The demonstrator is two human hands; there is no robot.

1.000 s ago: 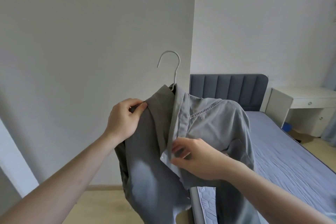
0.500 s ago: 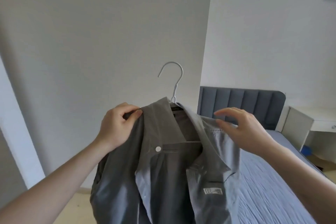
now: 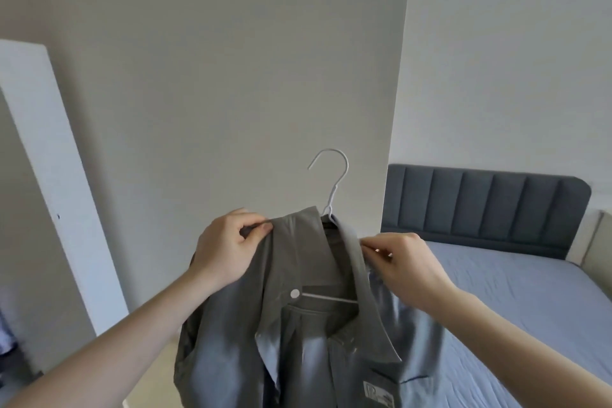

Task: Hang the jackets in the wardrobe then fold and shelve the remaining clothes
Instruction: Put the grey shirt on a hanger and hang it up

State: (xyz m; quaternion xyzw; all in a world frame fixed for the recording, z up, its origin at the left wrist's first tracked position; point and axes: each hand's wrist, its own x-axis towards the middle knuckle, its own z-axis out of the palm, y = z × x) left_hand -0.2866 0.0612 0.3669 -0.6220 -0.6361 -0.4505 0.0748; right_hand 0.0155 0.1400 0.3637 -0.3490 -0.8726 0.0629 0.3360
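A: Where's the jacket?

B: Grey collared cotton jacket (image 3: 298, 341) is up in the air, mid-frame, draped on a thin white wire hanger (image 3: 331, 189). Hook sticks up above the collar, hanger's bottom bar shows w/in the open neck. Front is open, white button (image 3: 294, 292) on the placket just below the collar, pale label (image 3: 377, 396) low on the jacket's right front panel.

A: Hands?

B: Left hand (image 3: 228, 252) sits on the jacket's left shoulder; its grip is closed on the cloth, thumb & curled fingers pinching the collar edge. Right hand (image 3: 404, 265) is at the jacket's other shoulder, right of the hook, fingertips pinched tight on the collar fold there. Both forearms come up from the bottom corners. Jacket's weight seems to hang b/w the two pinches; can't tell if either hand also touches the hanger wire.

A: Around the jacket?

B: Behind it, a plain off-white wall panel (image 3: 231, 76). Right of the jacket, a bed w/ blue-grey ribbed padded headboard (image 3: 480, 205) & pale blue wrinkled sheet (image 3: 513, 301). Beyond the bed's far side, edge of a cream bench (image 3: 596, 242), mostly cut off. Left of the jacket, a white slanted board (image 3: 49, 159) leans along the wall; dark stuff at the far lower-left edge, too cropped to tell.
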